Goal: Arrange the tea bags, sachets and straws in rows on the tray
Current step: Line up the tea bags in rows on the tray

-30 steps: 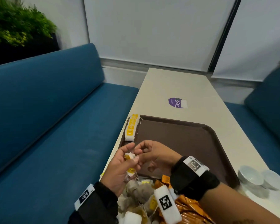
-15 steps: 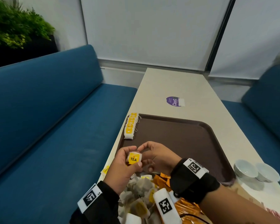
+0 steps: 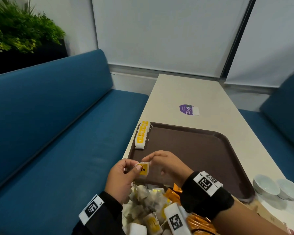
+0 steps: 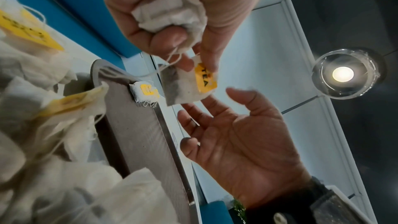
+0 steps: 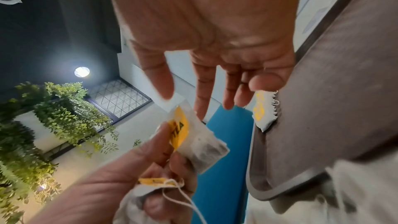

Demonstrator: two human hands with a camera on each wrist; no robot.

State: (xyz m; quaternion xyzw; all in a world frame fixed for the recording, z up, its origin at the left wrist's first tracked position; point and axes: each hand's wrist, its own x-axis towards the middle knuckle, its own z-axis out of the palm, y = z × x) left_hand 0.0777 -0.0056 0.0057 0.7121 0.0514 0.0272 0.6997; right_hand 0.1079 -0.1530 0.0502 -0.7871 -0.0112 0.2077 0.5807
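The step in hand looks like the passing of one tea bag (image 3: 143,169) from hand to hand before it joins the row of tea bags (image 3: 141,135) along the upper left edge of the brown tray (image 3: 202,150).

The left hand (image 3: 121,180) pinches the bag by its yellow tag between thumb and forefinger, low in the middle of the head view, just above the tray's near edge. It also keeps a second, crumpled tea bag (image 4: 172,13) balled in its curled fingers (plain in the left wrist view). The right hand (image 3: 166,165) is spread, fingers straight, its thumb and forefinger tips at the bag's upper corner; whether they have hold of it I cannot tell.

The held bag is a flat white paper pouch, dark leaf showing through, with a yellow tag printed "TEA".

Next, I judge, the right hand must take the bag and lay it flat just below the last in the row, tag up. A loose heap of tea bags (image 3: 148,200) and orange sachets (image 3: 173,194) waits at the bottom of the frame on the bench (image 3: 185,92).
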